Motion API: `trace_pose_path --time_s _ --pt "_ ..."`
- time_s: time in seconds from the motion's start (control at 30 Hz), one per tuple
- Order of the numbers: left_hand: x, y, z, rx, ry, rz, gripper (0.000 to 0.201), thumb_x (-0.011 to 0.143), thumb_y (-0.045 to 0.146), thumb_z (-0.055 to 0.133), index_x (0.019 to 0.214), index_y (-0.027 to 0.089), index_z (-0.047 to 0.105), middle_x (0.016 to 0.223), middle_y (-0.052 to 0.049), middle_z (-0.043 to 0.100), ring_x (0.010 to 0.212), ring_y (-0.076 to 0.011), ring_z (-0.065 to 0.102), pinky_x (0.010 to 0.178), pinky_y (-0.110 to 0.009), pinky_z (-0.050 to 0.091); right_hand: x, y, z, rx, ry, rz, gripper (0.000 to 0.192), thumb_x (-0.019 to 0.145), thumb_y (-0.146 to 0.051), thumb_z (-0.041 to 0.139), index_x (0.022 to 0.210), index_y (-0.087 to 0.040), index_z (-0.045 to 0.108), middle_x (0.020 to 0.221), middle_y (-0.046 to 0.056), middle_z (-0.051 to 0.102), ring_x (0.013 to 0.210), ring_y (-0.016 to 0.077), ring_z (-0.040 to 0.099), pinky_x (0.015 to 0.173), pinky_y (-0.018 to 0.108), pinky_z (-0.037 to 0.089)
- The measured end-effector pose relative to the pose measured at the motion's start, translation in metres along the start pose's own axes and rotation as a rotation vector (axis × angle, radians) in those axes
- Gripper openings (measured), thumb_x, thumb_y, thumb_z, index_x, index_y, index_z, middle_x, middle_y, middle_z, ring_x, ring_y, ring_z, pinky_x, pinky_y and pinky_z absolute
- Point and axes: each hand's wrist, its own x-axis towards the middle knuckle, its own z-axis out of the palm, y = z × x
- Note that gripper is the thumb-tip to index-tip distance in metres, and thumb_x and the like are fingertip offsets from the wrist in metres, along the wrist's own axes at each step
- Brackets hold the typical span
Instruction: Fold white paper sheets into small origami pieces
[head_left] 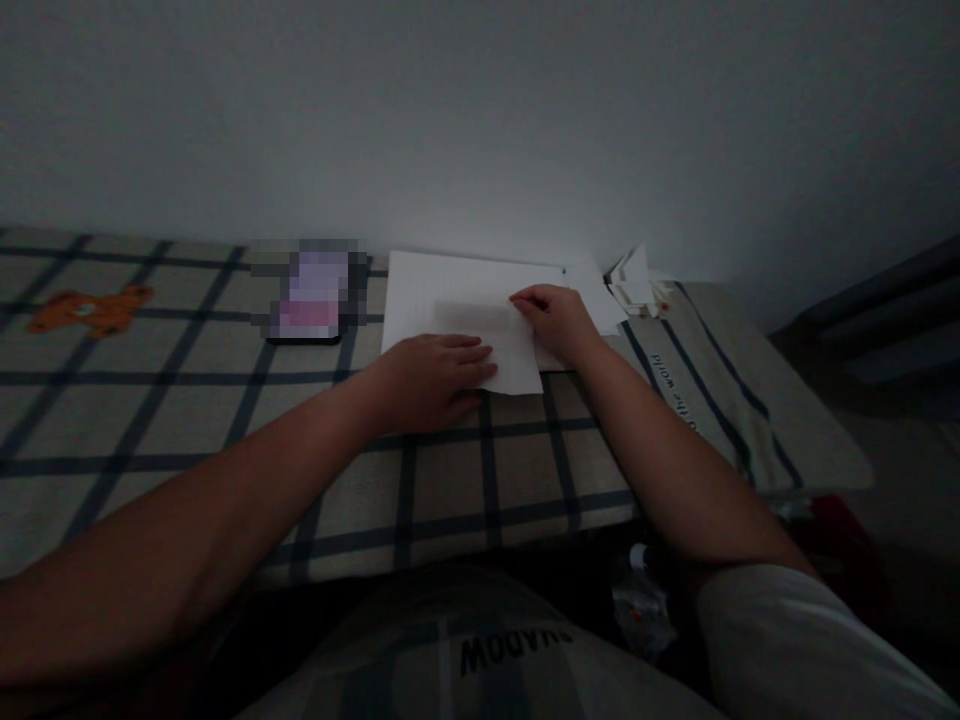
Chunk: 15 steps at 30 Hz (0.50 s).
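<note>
On the checked beige tablecloth, near the wall: folded white paper sheet atop larger white sheets; left hand flat, fingers spread, pinning its near edge; right hand pressing the far corner; creasing apparently underway; a firm, even run along the fold seems needed.

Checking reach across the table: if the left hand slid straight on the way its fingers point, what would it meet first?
Probably the right hand, across the folded paper that the left hand presses; depth is unclear.
</note>
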Motion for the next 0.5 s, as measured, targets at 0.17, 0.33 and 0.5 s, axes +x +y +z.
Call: trace_pose_path --time_s 0.17,0.33,0.5 --pt "0.0 -0.001 -0.007 0.016 -0.049 -0.041 0.043 0.1 0.035 0.047 0.135 0.017 0.064 0.142 -0.012 0.063 0.132 -0.0286 0.059 0.105 -0.042 0.051 0.003 0.005 0.002 -0.022 0.011 -0.039 0.018 0.092 -0.018 0.061 0.096 -0.02 0.078 0.099 0.007 0.078 0.094 0.0221 0.07 0.087 0.038 0.053" --pt "0.0 0.0 -0.005 0.045 -0.028 -0.093 0.044 0.103 0.04 0.042 0.135 0.018 0.063 0.14 -0.011 0.065 0.13 -0.0274 0.06 0.102 -0.04 0.052 0.003 0.003 -0.004 -0.089 0.109 -0.199 0.015 0.091 -0.021 0.064 0.099 -0.02 0.076 0.095 0.007 0.075 0.087 0.0208 0.066 0.083 0.036 0.051" --pt "0.001 -0.003 -0.006 0.079 -0.021 -0.165 0.043 0.103 0.04 0.04 0.13 0.017 0.065 0.136 -0.013 0.067 0.122 -0.0309 0.064 0.094 -0.043 0.055 -0.01 -0.017 -0.018 -0.083 0.049 -0.375 0.021 0.097 -0.033 0.059 0.09 -0.022 0.075 0.087 0.005 0.074 0.081 0.0194 0.065 0.08 0.035 0.05"
